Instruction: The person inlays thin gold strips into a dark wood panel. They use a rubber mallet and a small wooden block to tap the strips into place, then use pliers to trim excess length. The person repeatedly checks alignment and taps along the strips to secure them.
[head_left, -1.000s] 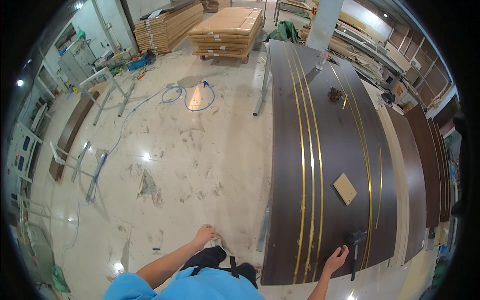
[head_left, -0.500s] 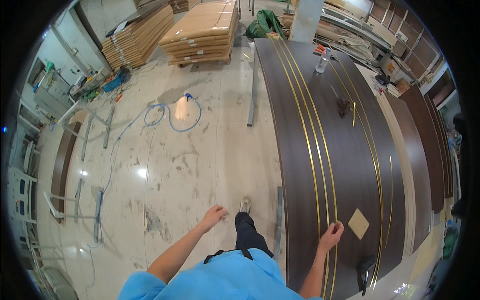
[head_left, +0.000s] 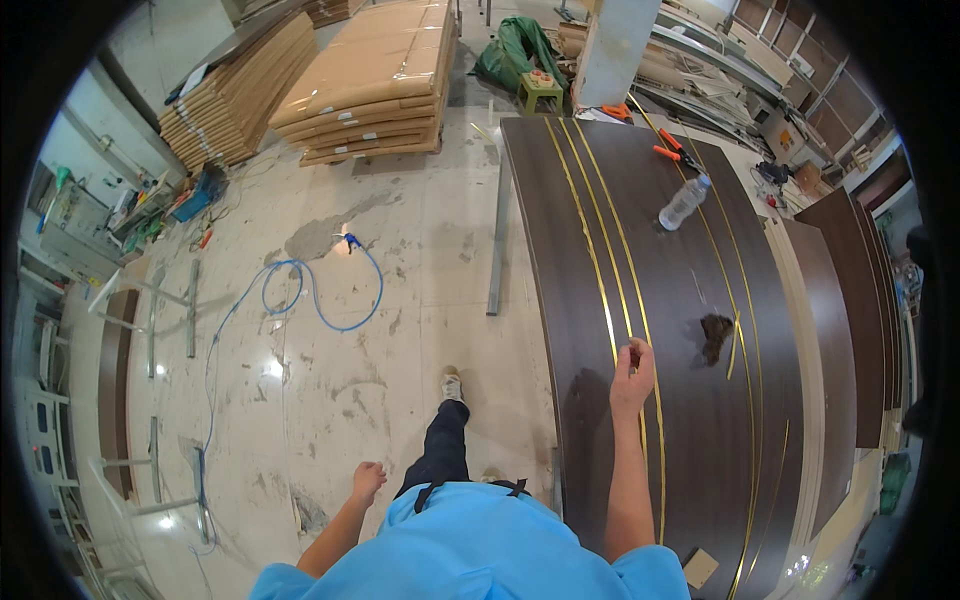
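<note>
Gold strips (head_left: 609, 315) run under the bent fingers (head_left: 643, 356) of the right hand (head_left: 631, 387); I can't tell if these grip. The left hand (head_left: 368, 482) has loose fingers.

free lane ahead of right hand (head_left: 634, 376), between gold strips (head_left: 607, 240) and bottle (head_left: 685, 204); brown clump (head_left: 716, 338) obstructs right.
</note>
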